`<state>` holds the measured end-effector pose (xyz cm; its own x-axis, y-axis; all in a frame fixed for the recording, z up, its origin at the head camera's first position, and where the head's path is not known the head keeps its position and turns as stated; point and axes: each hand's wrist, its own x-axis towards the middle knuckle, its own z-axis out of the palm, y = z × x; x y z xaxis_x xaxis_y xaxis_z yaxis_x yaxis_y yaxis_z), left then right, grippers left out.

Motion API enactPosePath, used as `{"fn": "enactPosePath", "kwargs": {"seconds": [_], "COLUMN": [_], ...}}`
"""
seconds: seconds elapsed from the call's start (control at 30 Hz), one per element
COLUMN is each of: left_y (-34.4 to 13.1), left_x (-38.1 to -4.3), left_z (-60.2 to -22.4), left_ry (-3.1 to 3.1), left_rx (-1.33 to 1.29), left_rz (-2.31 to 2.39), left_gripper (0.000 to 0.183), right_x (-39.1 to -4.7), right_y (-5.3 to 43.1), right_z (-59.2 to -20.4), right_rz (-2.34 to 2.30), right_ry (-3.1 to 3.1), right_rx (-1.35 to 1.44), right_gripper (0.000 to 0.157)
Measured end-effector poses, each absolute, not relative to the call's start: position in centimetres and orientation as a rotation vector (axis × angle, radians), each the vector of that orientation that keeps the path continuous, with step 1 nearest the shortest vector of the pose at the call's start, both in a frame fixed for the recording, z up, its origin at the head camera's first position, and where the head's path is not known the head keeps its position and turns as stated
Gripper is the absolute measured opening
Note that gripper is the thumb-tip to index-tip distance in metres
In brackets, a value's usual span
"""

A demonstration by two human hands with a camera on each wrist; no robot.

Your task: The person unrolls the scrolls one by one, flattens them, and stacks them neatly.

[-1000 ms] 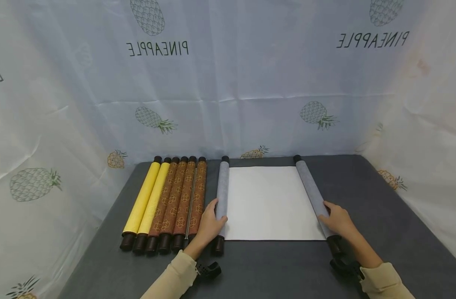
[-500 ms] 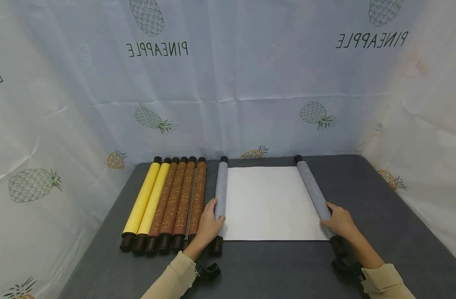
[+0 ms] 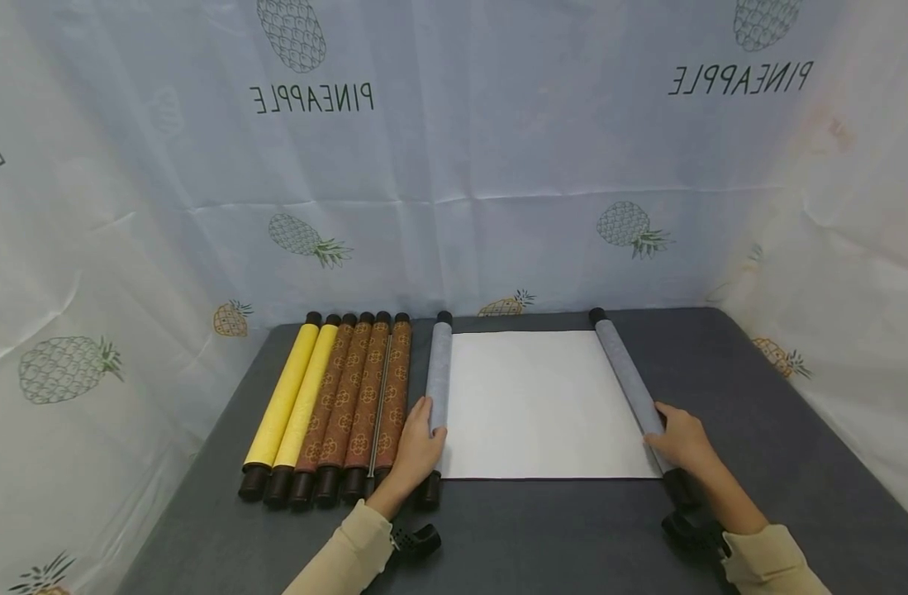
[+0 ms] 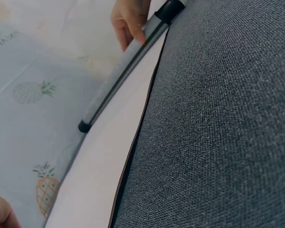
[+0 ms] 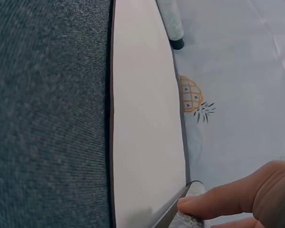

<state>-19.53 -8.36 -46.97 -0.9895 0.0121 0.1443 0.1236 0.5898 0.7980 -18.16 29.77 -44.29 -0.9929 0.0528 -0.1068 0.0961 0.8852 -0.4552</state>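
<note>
A grey-blue hanging scroll lies partly unrolled on the table, its blank white sheet (image 3: 535,405) stretched between two rolls with black end knobs. My left hand (image 3: 419,446) grips the near part of the left roll (image 3: 440,364), thumb on the side facing the sheet. On the slanted right roll (image 3: 623,364), my right hand (image 3: 682,438) holds the near part in the same way. The right wrist view shows the right thumb (image 5: 218,199) pressing on that roll. In the left wrist view, only a bit of the left hand (image 4: 2,213) appears at the lower left corner.
Left of the scroll, several rolled scrolls lie side by side: yellow ones (image 3: 284,392) and brown patterned ones (image 3: 349,392), all with dark knobs. The dark grey table (image 3: 550,529) ends at a pineapple-printed curtain (image 3: 454,157) behind and at both sides.
The right roll has shifted slightly right with my right hand, and the left roll slightly left with my left hand. A little more white sheet shows between them.
</note>
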Motion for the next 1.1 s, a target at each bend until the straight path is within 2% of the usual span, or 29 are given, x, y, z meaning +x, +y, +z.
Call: {"fn": "enactPosePath", "kwargs": {"seconds": [0.37,0.83,1.1], "left_y": [-8.44,-8.33,-8.35], "left_x": [-19.45,-19.35,-19.36], "left_z": [-46.92,-47.28,-47.46], "left_ry": [-2.72,-2.673,-2.613], "left_rx": [-0.158,-0.125,-0.107], "left_rz": [-1.281,-1.262,-1.256], "left_gripper": [0.074,0.067,0.063], "right_x": [-18.35,-18.36,-18.32], "right_y": [29.94,30.03,30.3], "right_z": [-44.2,-44.14,-44.46], "right_rz": [-0.725,-0.741,-0.688], "right_ry": [2.997,3.039,3.031], "right_rx": [0.159,0.164,0.189], "right_gripper": [0.062,0.06,0.064]}}
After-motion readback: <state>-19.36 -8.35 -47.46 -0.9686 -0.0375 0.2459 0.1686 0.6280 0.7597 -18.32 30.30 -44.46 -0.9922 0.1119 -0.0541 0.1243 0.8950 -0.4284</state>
